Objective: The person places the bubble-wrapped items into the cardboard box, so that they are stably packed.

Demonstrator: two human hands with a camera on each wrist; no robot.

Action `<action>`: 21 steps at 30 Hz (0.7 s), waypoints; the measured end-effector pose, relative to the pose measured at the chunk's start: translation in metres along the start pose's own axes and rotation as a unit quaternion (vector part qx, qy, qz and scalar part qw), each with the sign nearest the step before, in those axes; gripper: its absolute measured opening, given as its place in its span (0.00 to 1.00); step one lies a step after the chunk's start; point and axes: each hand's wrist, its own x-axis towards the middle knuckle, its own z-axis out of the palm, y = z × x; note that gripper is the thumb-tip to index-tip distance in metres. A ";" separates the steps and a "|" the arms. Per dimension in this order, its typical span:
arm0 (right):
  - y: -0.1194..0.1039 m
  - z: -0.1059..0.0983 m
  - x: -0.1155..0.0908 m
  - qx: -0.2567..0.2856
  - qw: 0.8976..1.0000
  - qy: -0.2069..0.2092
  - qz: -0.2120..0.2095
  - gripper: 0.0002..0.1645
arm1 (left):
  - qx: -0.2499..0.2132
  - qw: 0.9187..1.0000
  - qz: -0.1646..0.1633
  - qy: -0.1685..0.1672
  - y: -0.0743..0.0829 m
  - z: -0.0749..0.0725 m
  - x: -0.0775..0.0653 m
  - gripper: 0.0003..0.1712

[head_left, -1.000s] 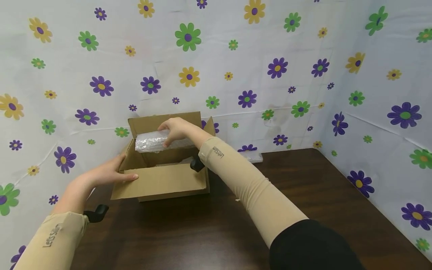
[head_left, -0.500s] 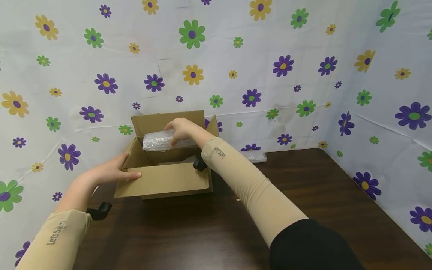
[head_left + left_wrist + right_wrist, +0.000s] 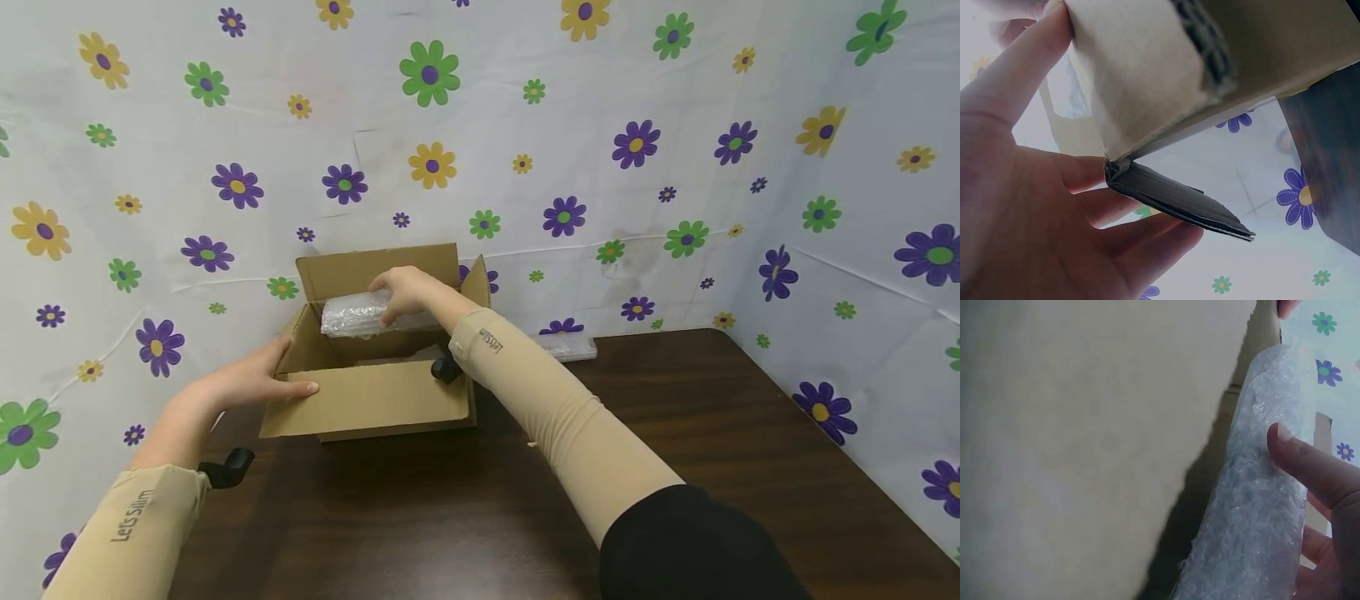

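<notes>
An open cardboard box (image 3: 367, 400) stands near the wall, its flaps spread. My left hand (image 3: 243, 379) holds its near left corner, thumb over the front flap and the other fingers behind the side flap (image 3: 1179, 197), as the left wrist view shows. Over the box opening, my right hand (image 3: 408, 293) grips a long bubble-wrapped package (image 3: 348, 315). From the right wrist view, the thumb (image 3: 1300, 456) presses one face of the package while fingers reach round behind it. What the wrap contains cannot be made out. Something pale lies inside the box, partly hidden by the front flap.
Another clear-wrapped package (image 3: 572, 346) lies on the dark wooden table (image 3: 637, 417) against the back wall, right of the box and partly behind my right forearm. A flower-printed sheet (image 3: 495, 125) covers the walls behind and to the right.
The view has shifted slightly, so everything sits a little further right. Both hands keep their holds, and the bubble-wrapped package stays over the box opening with little visible movement.
</notes>
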 end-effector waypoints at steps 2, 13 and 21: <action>0.001 0.001 0.000 0.006 1.000 0.003 -0.001 0.41 | -0.003 1.000 0.000 -0.002 -0.001 0.000 0.000 0.63; 0.008 -0.002 -0.006 0.049 0.999 0.016 -0.001 0.38 | -0.006 1.000 -0.002 0.000 -0.001 -0.001 -0.001 0.63; 0.010 -0.002 -0.012 0.073 0.997 0.020 -0.007 0.37 | -0.004 1.000 0.001 -0.003 -0.001 0.000 -0.001 0.63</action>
